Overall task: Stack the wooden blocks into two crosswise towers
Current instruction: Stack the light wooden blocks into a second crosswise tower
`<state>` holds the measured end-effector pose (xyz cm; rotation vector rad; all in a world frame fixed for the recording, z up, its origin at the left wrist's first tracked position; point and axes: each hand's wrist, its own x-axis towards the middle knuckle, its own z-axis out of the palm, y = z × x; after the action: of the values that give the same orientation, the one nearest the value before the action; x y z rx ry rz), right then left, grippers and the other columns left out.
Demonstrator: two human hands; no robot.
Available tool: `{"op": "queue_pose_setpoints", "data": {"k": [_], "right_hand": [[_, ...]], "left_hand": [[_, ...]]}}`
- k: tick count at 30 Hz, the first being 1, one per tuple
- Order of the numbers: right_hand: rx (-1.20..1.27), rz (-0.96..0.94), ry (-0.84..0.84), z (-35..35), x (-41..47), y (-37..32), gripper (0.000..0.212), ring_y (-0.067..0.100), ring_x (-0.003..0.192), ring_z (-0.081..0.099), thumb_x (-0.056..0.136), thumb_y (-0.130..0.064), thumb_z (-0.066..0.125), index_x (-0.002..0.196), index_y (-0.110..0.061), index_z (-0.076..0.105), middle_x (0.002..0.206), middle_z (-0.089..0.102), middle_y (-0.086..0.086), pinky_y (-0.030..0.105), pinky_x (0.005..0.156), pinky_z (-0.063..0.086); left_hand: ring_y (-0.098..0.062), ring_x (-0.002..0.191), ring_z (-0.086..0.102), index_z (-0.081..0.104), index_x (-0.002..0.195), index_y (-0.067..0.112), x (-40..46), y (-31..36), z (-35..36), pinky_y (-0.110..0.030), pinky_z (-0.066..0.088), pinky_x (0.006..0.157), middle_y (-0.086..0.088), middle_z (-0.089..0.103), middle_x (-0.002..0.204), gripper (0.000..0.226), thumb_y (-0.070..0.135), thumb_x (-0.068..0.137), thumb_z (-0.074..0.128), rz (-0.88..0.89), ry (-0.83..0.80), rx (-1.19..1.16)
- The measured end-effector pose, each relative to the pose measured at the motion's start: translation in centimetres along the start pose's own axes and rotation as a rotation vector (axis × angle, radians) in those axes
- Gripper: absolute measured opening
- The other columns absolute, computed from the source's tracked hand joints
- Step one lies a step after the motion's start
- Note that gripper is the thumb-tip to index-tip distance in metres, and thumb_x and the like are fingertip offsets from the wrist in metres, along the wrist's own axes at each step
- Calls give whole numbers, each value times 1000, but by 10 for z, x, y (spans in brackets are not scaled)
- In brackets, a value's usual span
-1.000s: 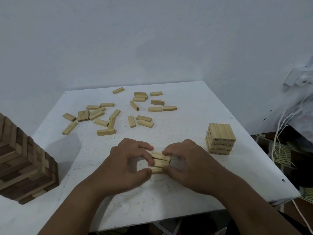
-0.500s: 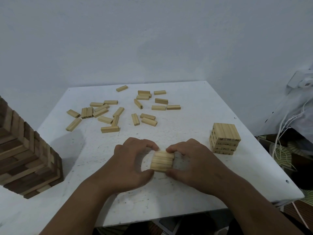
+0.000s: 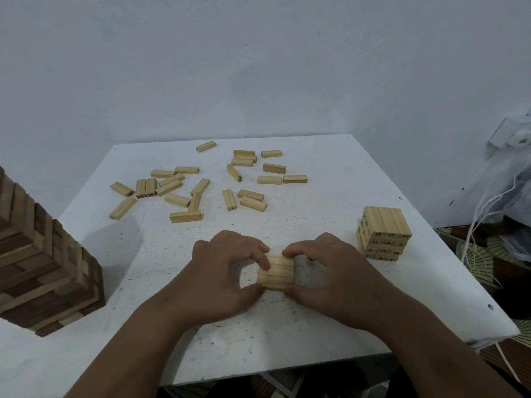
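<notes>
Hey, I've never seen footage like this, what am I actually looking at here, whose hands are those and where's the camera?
No machine here: a person is working with bare hands, and the single camera sits on their head, looking forward and down, so the arms reach in from the bottom edge.

The left hand and right hand pinch a small bundle of blocks from both sides, squaring up a flat row on the white table.

Near the table's right edge stands a short finished stack, its layers laid crosswise, with small numbers printed on the block ends. Across the far half lie loose blocks, scattered and waiting to be used.

At the left edge, very close to the camera, rises a bigger tower of light and dark wood.

Right of the table are white cords and some cloth.
</notes>
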<state>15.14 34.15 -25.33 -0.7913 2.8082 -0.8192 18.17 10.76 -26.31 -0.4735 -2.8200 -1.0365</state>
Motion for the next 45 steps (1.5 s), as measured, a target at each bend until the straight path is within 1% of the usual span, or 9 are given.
{"op": "queue_pose_setpoints", "data": {"k": [13, 17, 22, 26, 29, 33, 35, 40, 45], "right_hand": [[-6, -10, 4, -3, -1, 2, 54, -1, 98, 47, 68, -59, 73, 117, -52, 52, 105, 49, -19, 20, 81, 41], [45, -5, 5, -2, -1, 1, 45, -1, 95, 48, 71, -48, 77, 110, -48, 53, 102, 51, -17, 16, 72, 37], [196, -10, 93, -14, -4, -3, 52, -2, 82, 55, 73, -35, 81, 109, -41, 43, 101, 60, -20, 13, 63, 43], [227, -29, 259, -32, -10, -7, 62, -1, 96, 56, 76, -29, 81, 126, -32, 45, 105, 48, -38, 11, 72, 47], [229, -63, 378, -48, -16, -7, 62, -3, 93, 54, 78, -22, 80, 132, -18, 50, 107, 38, -47, 6, 68, 42], [244, -91, 503, -70, -25, 6, 61, 3, 103, 52, 82, -20, 76, 136, -12, 49, 111, 30, -56, 12, 80, 51], [282, -54, 522, -80, -31, 18, 60, -1, 100, 51, 84, -14, 74, 137, -10, 46, 104, 35, -61, 3, 84, 41], [312, 58, 565, -95, -40, 43, 64, -3, 94, 51, 87, -14, 72, 139, -23, 36, 102, 52, -52, 12, 79, 38], [340, 136, 542, -96, -45, 62, 66, -9, 74, 52, 86, -15, 74, 132, -31, 30, 112, 69, -25, 19, 79, 36]], "left_hand": [[-4, 117, 52, 64, 95, 43, 2, 5, -2, -51, 40, 96, 31, 59, 118, 30, 39, 67, 76, -13, 8, 14], [-4, 113, 55, 62, 95, 39, 1, 10, -3, -49, 42, 97, 31, 60, 115, 35, 40, 64, 78, -57, 19, -36], [0, 105, 64, 52, 94, 29, 3, 22, -8, -36, 58, 84, 23, 69, 107, 47, 21, 65, 88, -163, 92, -243], [4, 109, 62, 45, 101, 24, 10, 40, -9, -24, 46, 89, 22, 72, 107, 54, 13, 69, 86, -175, 204, -385], [3, 116, 58, 40, 103, 24, 20, 60, -8, -32, 39, 99, 23, 71, 110, 54, 16, 73, 84, -128, 277, -436], [-3, 122, 55, 35, 102, 30, 43, 89, 0, -42, 40, 101, 23, 70, 113, 52, 21, 77, 80, -64, 316, -484], [-6, 124, 54, 34, 103, 30, 57, 101, 9, -44, 40, 102, 22, 70, 114, 52, 20, 79, 79, -43, 305, -513], [6, 116, 54, 35, 106, 25, 83, 120, 34, -37, 38, 101, 24, 70, 111, 51, 18, 80, 79, -52, 257, -555], [14, 107, 52, 37, 110, 27, 94, 122, 57, -26, 36, 94, 29, 68, 111, 51, 24, 80, 79, -110, 191, -540]]}}
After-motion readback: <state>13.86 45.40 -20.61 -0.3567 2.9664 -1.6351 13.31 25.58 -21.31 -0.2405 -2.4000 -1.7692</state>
